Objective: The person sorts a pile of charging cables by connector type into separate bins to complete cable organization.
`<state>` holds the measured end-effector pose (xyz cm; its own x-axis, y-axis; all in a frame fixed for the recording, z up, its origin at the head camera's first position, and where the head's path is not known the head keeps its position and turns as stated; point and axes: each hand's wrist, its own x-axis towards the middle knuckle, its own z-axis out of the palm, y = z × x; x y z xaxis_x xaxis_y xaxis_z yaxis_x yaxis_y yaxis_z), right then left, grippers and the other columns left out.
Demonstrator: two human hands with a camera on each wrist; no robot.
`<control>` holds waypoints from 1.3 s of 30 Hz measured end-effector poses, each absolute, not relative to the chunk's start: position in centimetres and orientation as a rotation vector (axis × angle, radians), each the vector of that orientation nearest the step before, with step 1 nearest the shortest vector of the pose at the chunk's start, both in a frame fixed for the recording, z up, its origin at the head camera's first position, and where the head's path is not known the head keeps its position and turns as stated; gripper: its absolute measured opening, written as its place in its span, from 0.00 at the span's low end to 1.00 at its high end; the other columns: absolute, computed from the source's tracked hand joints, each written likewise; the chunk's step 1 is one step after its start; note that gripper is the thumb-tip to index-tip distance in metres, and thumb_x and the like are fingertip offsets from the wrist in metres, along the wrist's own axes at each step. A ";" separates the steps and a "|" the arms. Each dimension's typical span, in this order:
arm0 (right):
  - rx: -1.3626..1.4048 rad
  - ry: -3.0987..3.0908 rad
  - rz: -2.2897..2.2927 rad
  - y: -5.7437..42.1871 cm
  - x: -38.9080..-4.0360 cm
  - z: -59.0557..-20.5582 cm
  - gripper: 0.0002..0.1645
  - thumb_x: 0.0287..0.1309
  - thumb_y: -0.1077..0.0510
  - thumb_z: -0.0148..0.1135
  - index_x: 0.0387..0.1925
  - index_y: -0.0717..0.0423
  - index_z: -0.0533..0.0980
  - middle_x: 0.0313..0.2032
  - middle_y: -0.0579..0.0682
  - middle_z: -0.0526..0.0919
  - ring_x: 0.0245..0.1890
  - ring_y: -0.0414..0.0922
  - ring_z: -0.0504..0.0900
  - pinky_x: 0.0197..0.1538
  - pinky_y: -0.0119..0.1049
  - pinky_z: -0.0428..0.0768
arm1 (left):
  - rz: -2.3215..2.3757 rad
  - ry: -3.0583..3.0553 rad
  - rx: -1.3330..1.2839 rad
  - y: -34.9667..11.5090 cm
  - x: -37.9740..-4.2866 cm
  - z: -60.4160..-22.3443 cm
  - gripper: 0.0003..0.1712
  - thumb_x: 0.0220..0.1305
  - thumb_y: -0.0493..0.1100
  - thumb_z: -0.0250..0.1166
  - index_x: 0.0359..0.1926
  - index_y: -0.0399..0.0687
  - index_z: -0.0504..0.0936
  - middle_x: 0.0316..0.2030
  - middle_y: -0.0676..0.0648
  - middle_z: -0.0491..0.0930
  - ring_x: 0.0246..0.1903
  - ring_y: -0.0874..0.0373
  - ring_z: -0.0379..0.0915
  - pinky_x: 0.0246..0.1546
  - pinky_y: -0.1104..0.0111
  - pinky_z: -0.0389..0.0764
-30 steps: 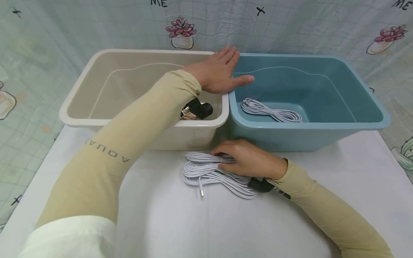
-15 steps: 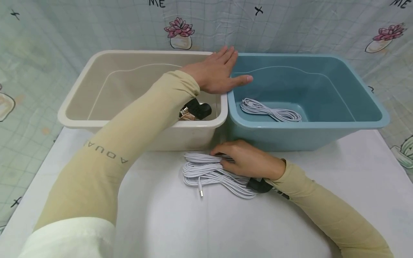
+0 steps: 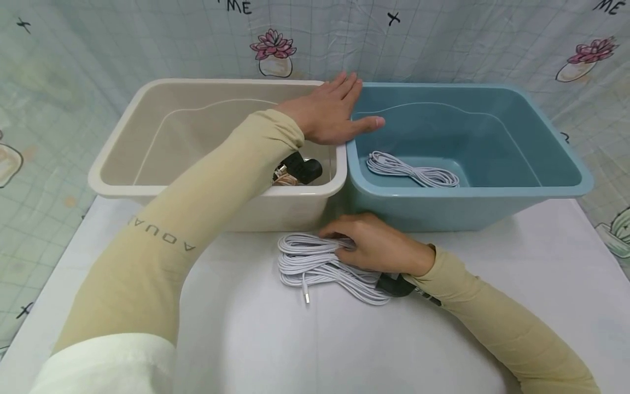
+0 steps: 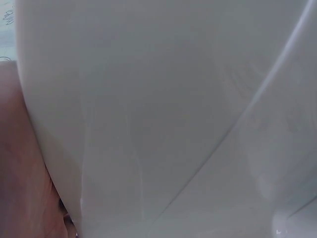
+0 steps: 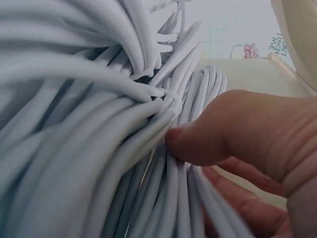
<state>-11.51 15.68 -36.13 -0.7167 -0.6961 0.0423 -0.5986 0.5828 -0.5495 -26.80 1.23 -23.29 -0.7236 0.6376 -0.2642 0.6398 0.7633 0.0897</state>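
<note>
My left hand (image 3: 331, 112) lies with straight, spread fingers across the meeting rims of the beige bin (image 3: 197, 137) and the blue bin (image 3: 492, 137). Its thumb reaches over the blue bin's inside. On the table in front of the bins, my right hand (image 3: 374, 243) grips a bundled white USB cable (image 3: 307, 243) between thumb and curled fingers. The right wrist view shows the thumb pressed against the cable strands (image 5: 171, 148). More white coils (image 3: 344, 282) lie under and beside that bundle, with a USB plug (image 3: 307, 295) pointing toward the front.
Another coiled white cable (image 3: 413, 169) lies inside the blue bin. A black wrist camera (image 3: 305, 169) on the left arm hangs inside the beige bin. A white cloth covers the table (image 3: 275, 350), and a patterned curtain (image 3: 197, 38) stands behind the bins.
The right thumb has drawn slightly to the right along the cable bundle. The left hand stays on the rims.
</note>
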 end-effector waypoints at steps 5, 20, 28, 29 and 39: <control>-1.131 2.667 -0.822 15.7 -11.3 -36.1 0.24 0.55 0.68 0.67 0.56 0.57 0.84 0.49 0.50 0.88 0.45 0.42 0.85 0.50 0.39 0.86 | -0.019 2.679 1.003 1.3 -26.8 -23.2 0.55 0.76 0.75 0.30 0.82 0.41 0.25 0.83 0.42 0.20 0.84 0.47 0.15 0.85 0.53 0.28; -1.247 2.689 -0.869 15.8 -10.6 -35.6 0.23 0.53 0.69 0.67 0.53 0.55 0.85 0.49 0.49 0.87 0.46 0.41 0.84 0.50 0.37 0.87 | -0.011 2.685 1.006 1.4 -26.5 -22.9 0.55 0.76 0.75 0.31 0.82 0.41 0.26 0.83 0.41 0.21 0.83 0.46 0.15 0.85 0.53 0.29; -1.326 2.714 -0.867 16.0 -10.4 -35.3 0.23 0.52 0.69 0.68 0.51 0.55 0.85 0.48 0.48 0.87 0.44 0.40 0.84 0.49 0.35 0.87 | -0.006 2.682 0.999 1.5 -26.4 -22.8 0.55 0.76 0.75 0.31 0.82 0.41 0.26 0.83 0.42 0.21 0.84 0.46 0.15 0.86 0.53 0.29; -1.336 2.715 -0.867 16.0 -10.4 -35.3 0.22 0.52 0.69 0.68 0.51 0.55 0.85 0.47 0.48 0.87 0.44 0.39 0.84 0.48 0.35 0.86 | -0.004 2.679 0.999 1.4 -26.3 -22.8 0.55 0.76 0.75 0.31 0.82 0.41 0.25 0.83 0.42 0.21 0.84 0.46 0.15 0.86 0.53 0.29; -1.411 2.709 -0.898 16.4 -10.2 -34.4 0.22 0.52 0.70 0.70 0.50 0.56 0.85 0.47 0.48 0.87 0.40 0.37 0.82 0.42 0.30 0.84 | 0.022 2.666 0.976 1.3 -26.4 -23.1 0.55 0.76 0.75 0.31 0.81 0.42 0.24 0.82 0.42 0.19 0.83 0.47 0.14 0.85 0.53 0.27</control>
